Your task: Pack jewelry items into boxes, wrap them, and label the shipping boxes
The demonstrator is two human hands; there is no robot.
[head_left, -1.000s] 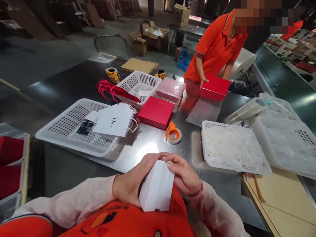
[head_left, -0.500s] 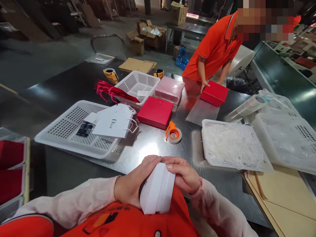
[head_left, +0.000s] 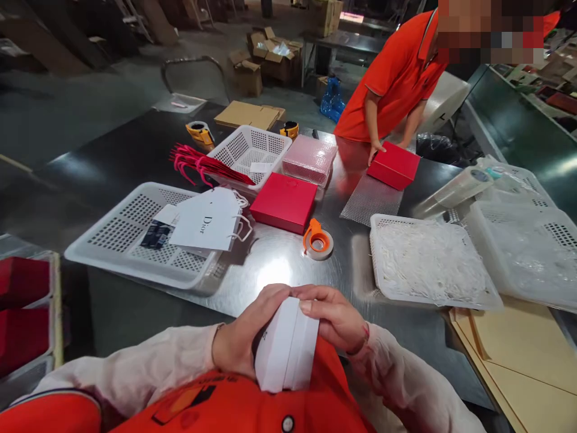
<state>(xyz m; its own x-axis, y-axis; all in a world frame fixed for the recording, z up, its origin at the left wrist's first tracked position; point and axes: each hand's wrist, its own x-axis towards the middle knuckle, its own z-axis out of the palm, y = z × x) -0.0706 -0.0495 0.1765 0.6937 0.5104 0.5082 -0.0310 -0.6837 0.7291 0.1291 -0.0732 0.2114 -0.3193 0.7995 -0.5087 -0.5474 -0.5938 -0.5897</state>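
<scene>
A small white box [head_left: 288,349] with dark lettering on its left face is held upright against my orange shirt. My left hand [head_left: 250,331] wraps around its left side, and my right hand [head_left: 333,316] grips its upper right, with the thumb on the top edge near a seam. Both hands' fingertips meet behind the box, where they are partly hidden. Beyond my hands lie an orange tape dispenser [head_left: 318,240] and a red box [head_left: 283,202]. To the left, a white Dior paper bag [head_left: 205,224] rests over a white plastic basket [head_left: 108,222].
A basket of white shredded paper [head_left: 433,261] stands right, beside another basket [head_left: 487,222] and brown envelopes [head_left: 532,355]. Across the table, a co-worker [head_left: 387,84] handles a red box [head_left: 394,165] by bubble wrap [head_left: 372,201]. Red ribbon-handled bags [head_left: 207,163] lean on a far basket [head_left: 252,150].
The view has shifted slightly. My hands keep almost the same hold on the white box. Across the table, the co-worker's red box has moved slightly.
</scene>
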